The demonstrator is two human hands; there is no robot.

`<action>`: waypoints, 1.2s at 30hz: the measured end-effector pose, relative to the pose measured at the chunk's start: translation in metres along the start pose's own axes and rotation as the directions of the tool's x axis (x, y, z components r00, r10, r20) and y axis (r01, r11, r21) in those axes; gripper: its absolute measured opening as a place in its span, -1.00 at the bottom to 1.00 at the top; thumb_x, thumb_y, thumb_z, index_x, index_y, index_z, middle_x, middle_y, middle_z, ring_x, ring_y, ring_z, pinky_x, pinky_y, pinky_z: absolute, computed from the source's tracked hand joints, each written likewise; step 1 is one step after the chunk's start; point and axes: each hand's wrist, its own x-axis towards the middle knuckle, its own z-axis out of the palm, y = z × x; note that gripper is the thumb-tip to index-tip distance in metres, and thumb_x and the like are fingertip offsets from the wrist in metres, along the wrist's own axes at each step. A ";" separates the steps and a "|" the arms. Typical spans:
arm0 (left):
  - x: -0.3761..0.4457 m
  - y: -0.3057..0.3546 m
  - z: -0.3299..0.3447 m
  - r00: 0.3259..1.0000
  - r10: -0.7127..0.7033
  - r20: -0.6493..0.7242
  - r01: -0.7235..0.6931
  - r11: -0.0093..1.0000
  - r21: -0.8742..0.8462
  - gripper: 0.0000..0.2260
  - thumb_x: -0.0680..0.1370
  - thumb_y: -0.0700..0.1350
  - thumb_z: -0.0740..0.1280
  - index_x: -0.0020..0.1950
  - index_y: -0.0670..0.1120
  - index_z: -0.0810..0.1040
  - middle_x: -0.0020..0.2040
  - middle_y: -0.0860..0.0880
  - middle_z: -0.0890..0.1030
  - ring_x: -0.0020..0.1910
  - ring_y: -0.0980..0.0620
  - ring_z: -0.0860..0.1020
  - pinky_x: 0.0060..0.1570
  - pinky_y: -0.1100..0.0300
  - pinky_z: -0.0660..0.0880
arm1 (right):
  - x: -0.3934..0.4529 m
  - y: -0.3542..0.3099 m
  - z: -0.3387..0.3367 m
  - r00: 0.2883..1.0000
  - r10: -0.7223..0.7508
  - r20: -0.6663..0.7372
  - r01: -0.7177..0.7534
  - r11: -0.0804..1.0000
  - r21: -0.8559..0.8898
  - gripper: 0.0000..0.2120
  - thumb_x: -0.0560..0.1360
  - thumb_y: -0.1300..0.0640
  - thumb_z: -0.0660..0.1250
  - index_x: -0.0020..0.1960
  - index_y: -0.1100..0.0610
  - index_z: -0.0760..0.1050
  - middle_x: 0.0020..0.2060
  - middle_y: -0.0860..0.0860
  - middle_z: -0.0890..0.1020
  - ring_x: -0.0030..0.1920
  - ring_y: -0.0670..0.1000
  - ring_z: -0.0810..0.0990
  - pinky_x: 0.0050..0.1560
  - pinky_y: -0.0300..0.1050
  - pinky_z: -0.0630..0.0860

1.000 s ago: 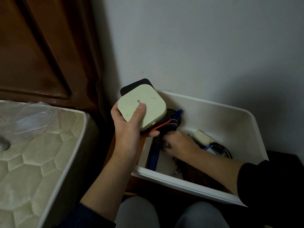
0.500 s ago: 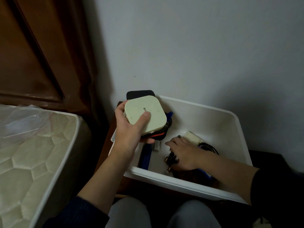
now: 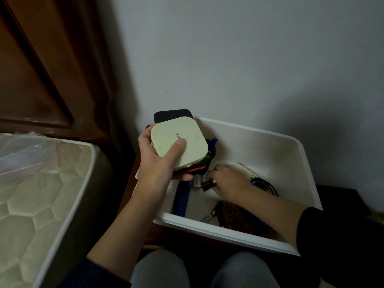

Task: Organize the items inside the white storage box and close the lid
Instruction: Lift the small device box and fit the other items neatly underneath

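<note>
The white storage box (image 3: 299, 146) stands open against the wall, no lid in sight. My left hand (image 3: 158, 169) grips a stack above the box's left end: a cream square device (image 3: 176, 140) on top, with a black square pad (image 3: 172, 115) and dark items with a red strip beneath. My right hand (image 3: 226, 181) is down inside the box and pinches a small black connector (image 3: 207, 185). On the box floor lie a blue strap (image 3: 182, 200), a white adapter (image 3: 246, 170), black cable coils (image 3: 266, 185) and a brown patterned pouch (image 3: 234, 213).
A quilted mattress (image 3: 37, 204) with plastic film fills the left. A dark wooden door (image 3: 47, 65) stands behind it. The grey wall (image 3: 249, 59) backs the box. My knees (image 3: 207, 271) sit just in front of the box; a dark object (image 3: 340, 196) sits at its right.
My right hand has drawn back toward the box's middle and picked up the small black connector. The left hand keeps the stack, now tilted flatter. The view has shifted.
</note>
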 end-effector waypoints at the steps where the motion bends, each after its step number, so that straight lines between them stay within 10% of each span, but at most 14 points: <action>1: 0.000 0.000 0.000 1.000 0.000 0.001 0.000 1.000 0.000 -0.43 0.59 -0.09 0.51 0.48 0.20 0.31 0.32 0.03 0.54 0.13 -0.04 0.71 -0.33 -0.03 0.68 | 0.001 0.001 0.000 1.000 0.005 -0.022 -0.006 1.000 -0.021 -0.67 0.59 0.08 0.38 0.35 -0.03 0.56 0.20 0.05 0.55 0.26 0.11 0.53 0.15 0.01 0.58; 8: 0.001 -0.002 -0.001 1.000 0.011 0.007 -0.010 1.000 -0.013 -0.45 0.59 -0.09 0.51 0.46 0.22 0.33 0.32 0.01 0.56 0.12 -0.04 0.72 -0.33 -0.02 0.67 | -0.007 0.026 -0.019 0.899 0.269 -0.346 -0.264 0.962 0.065 -0.66 0.53 0.02 0.38 0.29 0.01 0.57 0.19 -0.01 0.59 0.24 0.07 0.50 0.26 -0.05 0.47; 13: 0.002 -0.004 -0.001 1.000 0.022 0.003 -0.022 1.000 -0.017 -0.45 0.58 -0.08 0.51 0.45 0.22 0.34 0.33 -0.01 0.57 0.13 -0.15 0.72 -0.33 -0.05 0.67 | -0.007 0.048 -0.041 0.837 0.548 -0.001 -0.547 0.836 0.041 -0.65 0.41 -0.06 0.50 0.09 0.09 0.56 0.07 0.07 0.59 -0.05 0.08 0.53 -0.29 -0.17 0.40; 22: 0.001 -0.004 -0.001 0.999 0.027 0.018 -0.027 1.000 -0.008 -0.45 0.59 -0.09 0.50 0.47 0.22 0.33 0.33 0.00 0.58 0.13 -0.10 0.73 -0.30 -0.06 0.67 | -0.012 0.056 -0.039 0.897 0.441 -0.009 -0.441 0.897 0.001 -0.58 0.42 -0.01 0.59 0.24 0.01 0.61 0.12 0.02 0.65 0.13 0.09 0.63 0.05 -0.03 0.62; 30: 0.002 -0.005 -0.002 1.000 0.022 0.019 -0.021 1.000 -0.017 -0.45 0.59 -0.08 0.51 0.46 0.24 0.34 0.34 -0.03 0.57 0.15 -0.18 0.71 -0.30 -0.04 0.65 | -0.011 0.054 -0.041 0.966 0.244 -0.090 -0.259 0.931 -0.256 -0.62 0.52 0.05 0.50 0.31 0.03 0.55 0.18 0.03 0.62 0.19 0.09 0.61 -0.07 -0.10 0.41; 36: 0.003 -0.007 -0.003 0.999 0.022 0.036 -0.022 1.000 -0.021 -0.45 0.59 -0.07 0.52 0.45 0.26 0.35 0.34 -0.03 0.58 0.15 -0.20 0.71 -0.29 -0.05 0.66 | -0.004 0.065 -0.044 0.953 0.293 0.079 -0.290 0.956 -0.043 -0.56 0.51 -0.07 0.51 0.33 0.04 0.53 0.19 0.06 0.63 0.18 0.11 0.61 0.10 -0.04 0.56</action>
